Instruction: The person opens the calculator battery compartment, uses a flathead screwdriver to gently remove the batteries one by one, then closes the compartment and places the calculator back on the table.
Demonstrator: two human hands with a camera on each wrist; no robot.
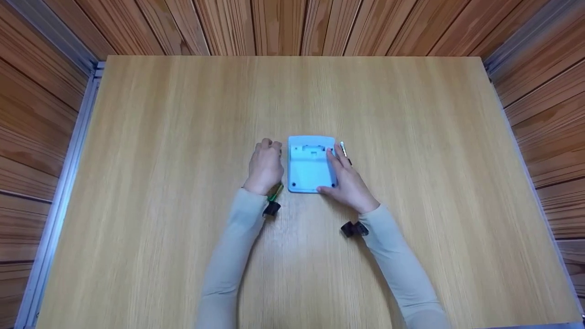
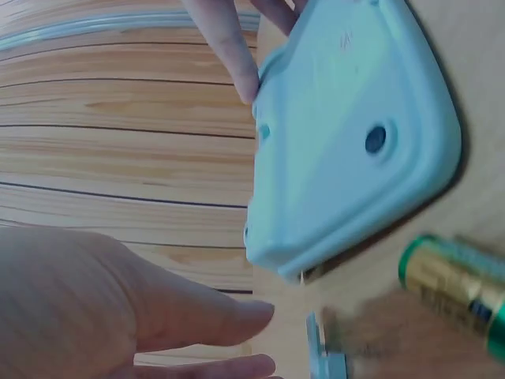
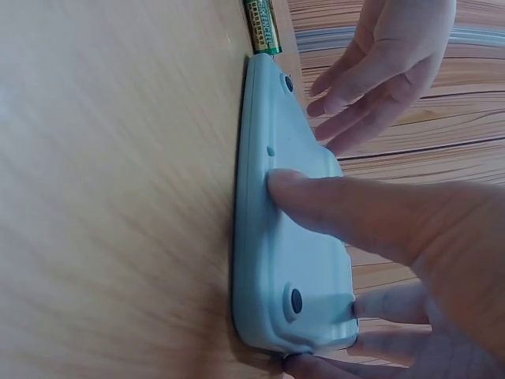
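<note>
A light blue calculator (image 1: 311,171) lies back side up on the table, its battery recess (image 1: 313,150) at the far end. My right hand (image 1: 349,185) grips its right side, the thumb on the near edge and the fingers toward the far right. Just left of the calculator is my left hand (image 1: 266,167), fingers loosely bent and holding nothing; in the left wrist view its thumb stands apart from the calculator. A green and gold battery (image 2: 458,288) lies by the calculator's near left corner. Close to the left fingertips is a small light blue plastic piece (image 2: 325,355).
A thin white and black object (image 1: 344,151) lies beyond the right fingers, partly hidden. The wooden table (image 1: 183,114) is bordered by metal rails (image 1: 68,173) and wood-plank walls (image 1: 279,27).
</note>
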